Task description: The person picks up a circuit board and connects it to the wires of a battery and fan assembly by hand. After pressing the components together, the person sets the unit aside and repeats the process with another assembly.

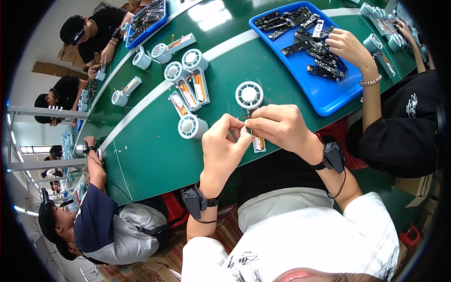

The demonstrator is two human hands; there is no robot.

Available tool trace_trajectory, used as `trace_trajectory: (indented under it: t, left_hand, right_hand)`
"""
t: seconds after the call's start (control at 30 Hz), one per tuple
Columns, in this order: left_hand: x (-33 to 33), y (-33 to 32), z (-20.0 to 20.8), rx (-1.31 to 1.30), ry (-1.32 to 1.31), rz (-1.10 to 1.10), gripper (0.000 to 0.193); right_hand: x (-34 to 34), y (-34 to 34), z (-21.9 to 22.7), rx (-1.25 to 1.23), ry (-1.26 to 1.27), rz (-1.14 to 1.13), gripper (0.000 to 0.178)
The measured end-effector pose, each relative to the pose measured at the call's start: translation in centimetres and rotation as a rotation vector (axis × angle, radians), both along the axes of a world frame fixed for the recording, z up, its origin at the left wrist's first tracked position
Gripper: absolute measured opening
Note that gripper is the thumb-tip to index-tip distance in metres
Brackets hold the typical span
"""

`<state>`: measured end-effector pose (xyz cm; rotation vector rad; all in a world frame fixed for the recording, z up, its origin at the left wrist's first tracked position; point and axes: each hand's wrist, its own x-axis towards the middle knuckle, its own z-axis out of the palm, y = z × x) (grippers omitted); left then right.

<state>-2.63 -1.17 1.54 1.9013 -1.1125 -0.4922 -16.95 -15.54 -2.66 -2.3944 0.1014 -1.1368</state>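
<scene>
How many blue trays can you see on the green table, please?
2: one blue tray by a neighbour's hand at the person's right, another blue tray at the far left edge. Others may be hidden.

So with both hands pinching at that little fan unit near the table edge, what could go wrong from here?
1. The left hand and right hand pinch thin wires beside the white fan; a tug might strain or snap them.
2. The fan's flat board lies close to the green table edge, so it could slide off.
3. A neighbour's hand works in the blue tray nearby; elbows might bump.
</scene>
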Motion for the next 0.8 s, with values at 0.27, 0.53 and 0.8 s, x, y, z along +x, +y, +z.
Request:
trace_trajectory:
  t: [0.27,0.53,0.8]
  left_hand:
    - [2.2,-0.4,-0.3,0.077,0.205,-0.13,0.008]
    - [2.7,0.0,0.0,0.174,0.383,-0.158,0.007]
    - [3.4,0.6,0.3,0.169,0.681,-0.122,0.007]
  right_hand:
    - [0.2,0.0,0.0,-0.005,-0.003,0.0,0.02]
    - [0.2,0.0,-0.2,0.01,0.013,0.013,0.019]
    - [0.3,-0.6,-0.3,0.059,-0.006,-0.011,0.017]
